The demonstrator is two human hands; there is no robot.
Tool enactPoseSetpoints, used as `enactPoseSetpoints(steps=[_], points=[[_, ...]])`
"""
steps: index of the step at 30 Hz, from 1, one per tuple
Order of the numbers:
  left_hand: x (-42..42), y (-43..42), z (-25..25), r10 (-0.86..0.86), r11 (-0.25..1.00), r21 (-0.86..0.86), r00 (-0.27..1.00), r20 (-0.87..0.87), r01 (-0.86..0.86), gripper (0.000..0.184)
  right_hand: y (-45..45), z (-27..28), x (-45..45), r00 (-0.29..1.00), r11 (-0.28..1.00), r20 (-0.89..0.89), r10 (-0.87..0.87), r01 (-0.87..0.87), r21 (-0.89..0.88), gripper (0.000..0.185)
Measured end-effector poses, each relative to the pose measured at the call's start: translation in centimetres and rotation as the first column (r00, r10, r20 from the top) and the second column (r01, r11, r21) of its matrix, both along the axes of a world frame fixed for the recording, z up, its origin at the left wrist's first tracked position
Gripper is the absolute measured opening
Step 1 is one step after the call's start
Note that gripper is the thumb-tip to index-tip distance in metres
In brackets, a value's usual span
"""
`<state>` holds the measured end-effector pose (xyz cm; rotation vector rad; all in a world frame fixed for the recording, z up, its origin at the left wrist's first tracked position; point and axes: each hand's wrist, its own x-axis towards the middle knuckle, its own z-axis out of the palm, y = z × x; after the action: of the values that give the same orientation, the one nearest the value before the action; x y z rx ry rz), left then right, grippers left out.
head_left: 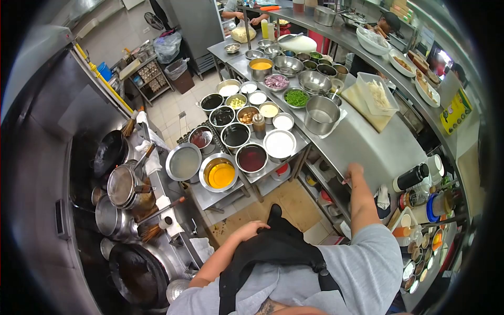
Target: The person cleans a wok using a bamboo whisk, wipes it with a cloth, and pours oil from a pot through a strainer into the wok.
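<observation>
My left hand (251, 230) rests against the black apron (278, 247) at my waist, its fingers loosely together and partly out of sight. Over on the right, my right hand (354, 172) hangs at the edge of the steel counter (383, 142), with fingers curled downward and partly hidden. Nearest to it on the counter are a steel pot (322, 114) and a white cutting board (367, 107). Bowls of sauces stand ahead, among them a dark red one (251, 158) and an orange-yellow one (221, 175).
Woks (137, 275) and strainers (122, 186) line the stove at left. A plastic tub (377, 94) sits on the cutting board. Bottles (412, 177) crowd the right side. A co-worker's hands (257, 20) are at a bag at the back; another person (388, 23) stands behind the shelf.
</observation>
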<state>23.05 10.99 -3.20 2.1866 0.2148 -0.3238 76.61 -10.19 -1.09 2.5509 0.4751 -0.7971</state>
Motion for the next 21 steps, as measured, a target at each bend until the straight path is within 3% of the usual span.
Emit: enactPoseSetpoints(steps=[1,2,4,5,7,21], points=[[-0.3,-0.2,-1.7,0.029,0.972,-0.232,0.999,0.037,-0.019,0.049,-0.1,0.4,-0.2,0.999,0.999,0.02,0.031,-0.031,0.014,0.07],[-0.5,-0.3,-2.9,0.03,0.973,-0.231,0.999,0.042,-0.02,0.049,0.0,0.8,-0.2,0.997,0.998,0.043,0.061,-0.062,0.03,0.07],[-1.1,-0.8,-4.7,0.155,0.887,-0.439,0.988,-0.011,-0.144,0.044,0.0,0.4,0.0,0.998,0.998,0.035,0.057,-0.058,0.033,0.072],[-1.2,-1.2,-5.4,0.157,0.885,-0.442,0.988,-0.009,-0.145,0.044,-0.2,0.2,0.1,0.998,0.998,0.025,0.053,-0.053,0.032,0.073],[-0.8,-1.7,-6.2,0.172,0.723,-0.675,0.985,-0.027,-0.145,0.042,-0.1,0.9,-0.4,0.999,0.999,0.033,0.041,-0.042,0.029,0.074],[0.4,-1.9,-7.8,0.116,0.597,-0.789,0.989,-0.092,-0.143,0.039,0.0,0.0,0.4,0.999,0.998,0.006,0.047,-0.047,0.032,0.083]])
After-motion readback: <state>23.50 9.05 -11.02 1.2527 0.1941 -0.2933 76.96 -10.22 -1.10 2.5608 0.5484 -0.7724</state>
